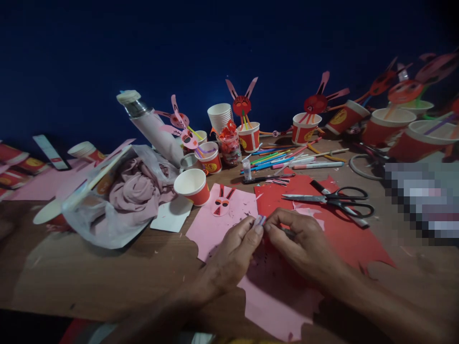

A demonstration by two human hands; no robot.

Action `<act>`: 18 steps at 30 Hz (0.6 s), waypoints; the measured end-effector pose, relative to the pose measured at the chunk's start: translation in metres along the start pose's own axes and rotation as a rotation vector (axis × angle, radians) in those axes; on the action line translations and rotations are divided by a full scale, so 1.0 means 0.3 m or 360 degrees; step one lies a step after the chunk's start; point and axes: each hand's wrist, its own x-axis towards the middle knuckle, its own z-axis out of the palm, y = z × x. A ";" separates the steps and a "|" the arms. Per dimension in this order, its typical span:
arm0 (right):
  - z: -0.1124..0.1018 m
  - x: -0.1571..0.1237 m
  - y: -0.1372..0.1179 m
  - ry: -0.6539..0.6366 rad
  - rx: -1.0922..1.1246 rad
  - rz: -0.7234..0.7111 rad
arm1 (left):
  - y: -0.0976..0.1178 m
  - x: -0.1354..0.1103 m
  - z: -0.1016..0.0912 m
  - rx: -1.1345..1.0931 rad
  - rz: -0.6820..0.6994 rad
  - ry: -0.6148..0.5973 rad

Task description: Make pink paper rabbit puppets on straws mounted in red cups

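My left hand [231, 255] and my right hand [304, 241] meet over the pink paper sheet [211, 229], fingers pinched together on a small pale piece [260, 220] held between them. A dark thin thing shows under my right fingers; I cannot make it out. Just beyond lies a pink and red paper bunny face [221, 204]. A red paper sheet [340, 234] lies under my right hand, with black scissors [337, 199] on it.
Red paper cups with bunny cut-outs [248, 134] line the back of the wooden table [107, 277]. An empty cup [193, 186] stands near a plastic bag [118, 200] with cloth. Coloured pens [287, 160], a small glue bottle [246, 169] and stacked white cups [220, 116] lie behind.
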 end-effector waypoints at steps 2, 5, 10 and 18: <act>0.001 0.000 -0.001 0.0008 0.0000 -0.0005 | -0.002 0.000 0.004 -0.0010 0.0019 0.0039; 0.002 0.000 -0.001 0.0020 -0.0009 -0.0007 | 0.000 -0.001 0.008 0.0008 0.0049 0.0082; 0.001 -0.003 0.000 -0.0008 -0.0018 0.0032 | 0.005 0.000 0.009 0.0076 0.0092 0.0141; -0.004 -0.003 0.002 -0.0029 -0.0028 0.0015 | 0.001 0.011 0.000 0.0106 0.0115 0.0206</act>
